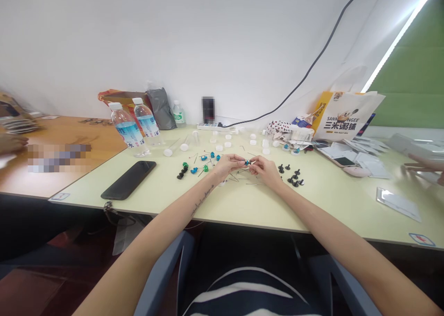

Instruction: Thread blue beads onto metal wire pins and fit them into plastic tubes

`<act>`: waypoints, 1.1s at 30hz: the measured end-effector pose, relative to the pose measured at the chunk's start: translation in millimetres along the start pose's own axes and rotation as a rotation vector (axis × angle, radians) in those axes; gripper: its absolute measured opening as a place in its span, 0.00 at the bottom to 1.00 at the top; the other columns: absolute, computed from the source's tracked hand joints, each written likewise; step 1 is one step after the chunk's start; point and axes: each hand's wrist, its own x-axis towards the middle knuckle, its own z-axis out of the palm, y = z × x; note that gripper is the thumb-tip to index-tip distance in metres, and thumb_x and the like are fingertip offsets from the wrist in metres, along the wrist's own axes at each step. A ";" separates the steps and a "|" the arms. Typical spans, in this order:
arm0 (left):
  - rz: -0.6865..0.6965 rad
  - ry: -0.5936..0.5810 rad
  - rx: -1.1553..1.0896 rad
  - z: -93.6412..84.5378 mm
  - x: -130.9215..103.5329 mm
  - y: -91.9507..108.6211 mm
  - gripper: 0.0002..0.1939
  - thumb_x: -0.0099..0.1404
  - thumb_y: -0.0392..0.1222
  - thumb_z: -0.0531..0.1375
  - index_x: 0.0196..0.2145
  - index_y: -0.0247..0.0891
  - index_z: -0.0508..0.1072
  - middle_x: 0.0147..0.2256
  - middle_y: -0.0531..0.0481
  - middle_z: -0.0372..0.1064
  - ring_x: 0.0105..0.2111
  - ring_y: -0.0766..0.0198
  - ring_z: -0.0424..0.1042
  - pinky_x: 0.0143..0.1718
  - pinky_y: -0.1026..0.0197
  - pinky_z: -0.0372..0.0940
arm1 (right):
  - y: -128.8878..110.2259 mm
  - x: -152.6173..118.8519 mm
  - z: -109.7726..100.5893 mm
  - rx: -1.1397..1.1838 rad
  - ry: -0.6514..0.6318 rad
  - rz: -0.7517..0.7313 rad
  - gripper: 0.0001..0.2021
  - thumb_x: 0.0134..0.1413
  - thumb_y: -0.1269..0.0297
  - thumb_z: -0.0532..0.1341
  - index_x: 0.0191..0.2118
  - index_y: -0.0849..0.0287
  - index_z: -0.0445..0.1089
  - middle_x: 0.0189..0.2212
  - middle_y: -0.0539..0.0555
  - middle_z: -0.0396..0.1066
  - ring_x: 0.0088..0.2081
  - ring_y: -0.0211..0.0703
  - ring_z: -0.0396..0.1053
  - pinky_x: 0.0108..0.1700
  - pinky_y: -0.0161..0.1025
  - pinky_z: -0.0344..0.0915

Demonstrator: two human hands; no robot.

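Over the middle of the pale table, my left hand [226,166] and my right hand [266,170] meet at their fingertips. Between them they pinch a small blue and black part [247,162], its exact kind too small to tell. Left of my left hand lie blue pieces [194,170], green pieces [185,165] and black pieces [180,175]. Several black pieces with flat round heads and stems [295,183] lie to the right of my right hand. Thin metal rods [234,178] are scattered beneath and around my fingers, partly covered by them.
A black phone [129,180] and two water bottles [126,130] are at the left. Clear tubes [172,146] and white caps [219,148] stand behind my hands. A paper bag [347,115] is at the right. Other people's hands [425,164] show at both sides.
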 end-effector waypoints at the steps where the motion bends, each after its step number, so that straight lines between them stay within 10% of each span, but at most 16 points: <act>1: 0.000 0.001 0.000 0.1 -0.3 0.5 0.13 0.47 0.35 0.68 0.31 0.29 0.71 0.27 0.47 0.72 0.32 0.65 0.73 0.47 0.56 0.62 | -0.3 -0.1 0.1 0.000 0.000 0.002 0.12 0.50 0.56 0.58 0.38 0.57 0.65 0.24 0.50 0.72 0.23 0.39 0.70 0.28 0.37 0.68; 33: 0.019 -0.025 0.002 -2.7 0.9 -2.2 0.14 0.47 0.35 0.68 0.31 0.29 0.71 0.28 0.47 0.72 0.33 0.64 0.73 0.48 0.56 0.62 | -1.3 -0.4 0.0 -0.014 -0.005 0.008 0.11 0.50 0.57 0.58 0.38 0.57 0.65 0.25 0.50 0.72 0.24 0.39 0.70 0.29 0.37 0.68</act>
